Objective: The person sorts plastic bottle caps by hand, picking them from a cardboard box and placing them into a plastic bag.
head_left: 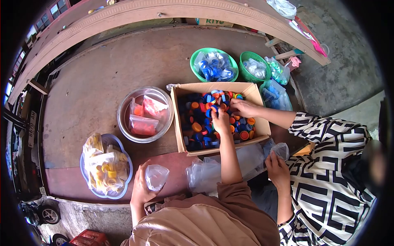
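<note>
My left hand (142, 184) holds a small clear plastic bag (156, 178), its mouth spread round, just above the table's near edge. Inside a cardboard box (176, 123) lie many loose plastic bottle caps (198, 127) in blue, orange, red and other colours. Over these caps, my right hand (221, 121) reaches into the box and grips a blue bottle cap (209, 111) at its fingertips. Flat clear plastic bags (209, 170) are spread in front of the box, beneath my right forearm.
A co-worker's hand (243, 108) reaches into the same box; their other hand (278, 166) holds a clear bag. A metal bowl (122, 127) holds red-filled bags, and a pale blue basin (127, 158) yellow-filled ones. Green baskets (269, 74) stand behind. A wooden bench (164, 10) borders the back.
</note>
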A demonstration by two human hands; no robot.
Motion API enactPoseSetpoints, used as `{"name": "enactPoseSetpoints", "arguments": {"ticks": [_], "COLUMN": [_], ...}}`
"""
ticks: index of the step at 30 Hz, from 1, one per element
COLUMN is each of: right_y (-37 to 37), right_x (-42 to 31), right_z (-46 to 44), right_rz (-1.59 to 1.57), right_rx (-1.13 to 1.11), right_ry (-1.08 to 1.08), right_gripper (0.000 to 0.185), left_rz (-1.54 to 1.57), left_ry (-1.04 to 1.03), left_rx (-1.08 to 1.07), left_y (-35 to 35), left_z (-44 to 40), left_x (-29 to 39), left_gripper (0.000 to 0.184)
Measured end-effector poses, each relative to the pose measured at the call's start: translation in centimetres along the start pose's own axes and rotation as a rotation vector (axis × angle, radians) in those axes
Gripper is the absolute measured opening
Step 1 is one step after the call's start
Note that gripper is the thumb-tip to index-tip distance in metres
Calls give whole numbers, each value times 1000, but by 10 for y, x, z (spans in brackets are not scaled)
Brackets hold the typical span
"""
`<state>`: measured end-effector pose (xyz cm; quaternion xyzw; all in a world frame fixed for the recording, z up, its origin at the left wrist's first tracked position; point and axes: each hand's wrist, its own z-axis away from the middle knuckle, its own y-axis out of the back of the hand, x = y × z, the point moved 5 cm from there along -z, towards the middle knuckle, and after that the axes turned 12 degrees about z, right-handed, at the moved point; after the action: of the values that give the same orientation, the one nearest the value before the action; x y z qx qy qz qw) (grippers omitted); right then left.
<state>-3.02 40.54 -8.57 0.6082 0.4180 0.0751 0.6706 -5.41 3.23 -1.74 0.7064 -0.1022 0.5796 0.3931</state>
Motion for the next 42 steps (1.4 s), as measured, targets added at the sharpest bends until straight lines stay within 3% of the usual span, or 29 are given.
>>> {"name": "enactPoseSetpoints", "arguments": {"ticks": [1, 5, 6, 8, 15, 19, 23, 27, 28, 30, 31, 34, 42], "right_y": [-9, 0, 13, 23, 8, 17, 22, 8, -2, -19, -27, -30, -29], "right_x": [10, 18, 5, -5, 17, 21, 8, -13, -19, -28, -26, -33, -22], "right_z": [-4, -4, -3, 4, -5, -5, 0, -7, -5, -2, -8, -10, -16], "right_rz": [-140, -156, -9, -84, 24, -99, -1, 49, 222, 460, 563, 679, 672], "right_rx": [35, 160, 345, 227, 381, 451, 558, 210, 21, 6, -79, 3, -47], "right_ry": [-60, -102, 14, -127, -47, -95, 44, 219, 286, 421, 354, 331, 209], "right_gripper": [28, 24, 25, 25, 18, 11, 13, 13, 16, 21, 23, 23, 10], "left_rz": [6, 22, 27, 13, 6, 8, 25, -7, -4, 1, 4, 13, 14], "left_ry": [-3, -27, -36, -40, -20, -12, 27, -5, -24, -61, -46, -9, -16], "left_rx": [3, 17, 21, 20, 8, -14, -23, -6, -2, 4, -3, -20, -15], "left_y": [1, 6, 7, 10, 14, 14, 14, 13, 12, 12, 12, 13, 16], "left_z": [1, 3, 1, 2, 4, 5, 5, 6, 6, 7, 7, 6, 8], "left_x": [0, -2, -2, -3, -11, -14, -15, -16, -17, -18, -17, -13, -10], "left_gripper": [84, 84, 84, 84, 86, 87, 87, 87, 86, 86, 86, 86, 87]}}
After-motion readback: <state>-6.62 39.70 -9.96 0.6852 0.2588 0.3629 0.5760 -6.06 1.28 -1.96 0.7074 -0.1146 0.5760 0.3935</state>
